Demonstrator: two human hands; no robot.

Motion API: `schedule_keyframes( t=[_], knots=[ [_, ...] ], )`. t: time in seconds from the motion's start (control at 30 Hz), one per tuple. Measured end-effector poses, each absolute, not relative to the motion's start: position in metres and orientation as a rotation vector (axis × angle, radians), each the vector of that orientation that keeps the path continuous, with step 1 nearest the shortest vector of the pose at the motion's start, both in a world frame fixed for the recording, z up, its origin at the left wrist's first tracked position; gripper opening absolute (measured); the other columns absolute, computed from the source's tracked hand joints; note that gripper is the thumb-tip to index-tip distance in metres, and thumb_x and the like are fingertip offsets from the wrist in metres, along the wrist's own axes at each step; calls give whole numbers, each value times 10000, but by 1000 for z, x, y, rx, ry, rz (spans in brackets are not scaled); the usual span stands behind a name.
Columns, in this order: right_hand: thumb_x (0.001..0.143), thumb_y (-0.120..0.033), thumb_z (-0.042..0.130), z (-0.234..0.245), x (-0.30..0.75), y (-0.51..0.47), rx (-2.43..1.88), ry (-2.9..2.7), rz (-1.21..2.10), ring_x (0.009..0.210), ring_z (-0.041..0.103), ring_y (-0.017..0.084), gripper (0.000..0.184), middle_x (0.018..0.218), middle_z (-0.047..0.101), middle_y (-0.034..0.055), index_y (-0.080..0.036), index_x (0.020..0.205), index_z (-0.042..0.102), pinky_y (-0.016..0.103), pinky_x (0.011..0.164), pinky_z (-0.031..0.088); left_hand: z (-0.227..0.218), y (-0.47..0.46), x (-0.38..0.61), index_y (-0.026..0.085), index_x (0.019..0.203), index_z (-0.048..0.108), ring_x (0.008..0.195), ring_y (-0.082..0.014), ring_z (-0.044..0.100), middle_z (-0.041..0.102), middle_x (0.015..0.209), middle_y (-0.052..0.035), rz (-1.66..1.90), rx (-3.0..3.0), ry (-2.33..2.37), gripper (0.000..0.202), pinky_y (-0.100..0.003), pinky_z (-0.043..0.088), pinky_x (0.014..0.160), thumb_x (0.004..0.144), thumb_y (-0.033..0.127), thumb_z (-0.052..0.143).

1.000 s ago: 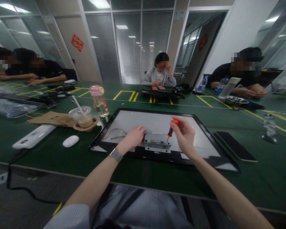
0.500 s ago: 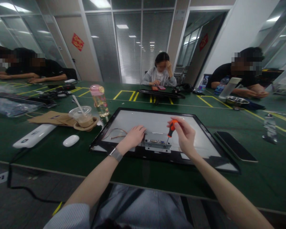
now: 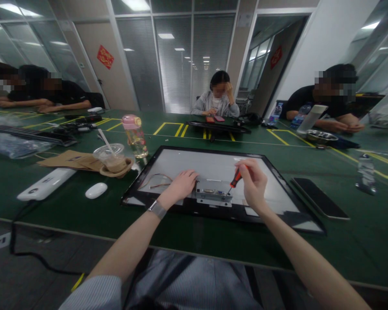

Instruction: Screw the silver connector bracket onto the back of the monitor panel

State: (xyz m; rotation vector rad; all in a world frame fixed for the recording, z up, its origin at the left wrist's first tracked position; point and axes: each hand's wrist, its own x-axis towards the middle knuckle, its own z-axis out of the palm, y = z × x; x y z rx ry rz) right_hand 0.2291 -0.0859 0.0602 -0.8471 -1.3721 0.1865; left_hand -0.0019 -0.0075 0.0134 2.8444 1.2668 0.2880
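A flat display panel point(image 3: 197, 157) with a black frame lies back side up in front of me. On its near part sits a metal bracket box point(image 3: 210, 193) with connector ports along its front. My left hand point(image 3: 182, 183) rests with fingers stretched out against the left end of this box. A screwdriver point(image 3: 236, 177) with a red and black handle is held in my right hand point(image 3: 255, 181). It leans to the right, its tip at the box's right end; the exact contact is too small to make out. Thin wires point(image 3: 158, 181) lie left of my left hand.
Left of the panel are a white mouse point(image 3: 96, 190), a white power strip point(image 3: 47, 184), an iced drink cup point(image 3: 110, 155) and a pink-lidded bottle point(image 3: 135, 135). A black phone point(image 3: 320, 197) lies to the right. Several people sit around the green table point(image 3: 187, 228).
The screwdriver has gone from nearly upright to tilted, its handle leaning right. My right hand has shifted slightly right with it, while my left hand stays in place.
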Motion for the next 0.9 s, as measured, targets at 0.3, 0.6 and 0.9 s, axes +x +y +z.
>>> schedule_keyframes(
  t=[0.3, 0.6, 0.9],
  knots=[
    [1040, -396, 484, 56, 228, -82, -816, -1309, 405, 734, 631, 182, 248, 809, 646, 24, -227, 991, 658, 352, 691, 509, 10, -4, -2, 108, 1381, 530, 1379, -282, 529, 565, 1461, -172, 286, 2863, 1257, 393, -456, 440, 1146, 1036, 184, 358],
    [989, -415, 587, 57, 226, -86, -856, -1338, 307, 716, 592, 172, 209, 804, 619, 16, -240, 903, 664, 314, 614, 492, 9, -5, -2, 140, 1353, 546, 1326, -262, 568, 569, 1451, -159, 325, 2841, 1269, 372, -433, 457, 1117, 1037, 195, 357],
    [1046, -431, 485, 59, 221, -86, -769, -1272, 417, 615, 606, 150, 257, 702, 629, -13, -248, 904, 598, 291, 566, 505, 11, -6, -2, 126, 1348, 551, 1323, -266, 569, 570, 1443, -165, 303, 2846, 1273, 365, -432, 452, 1125, 1038, 186, 369]
  ],
)
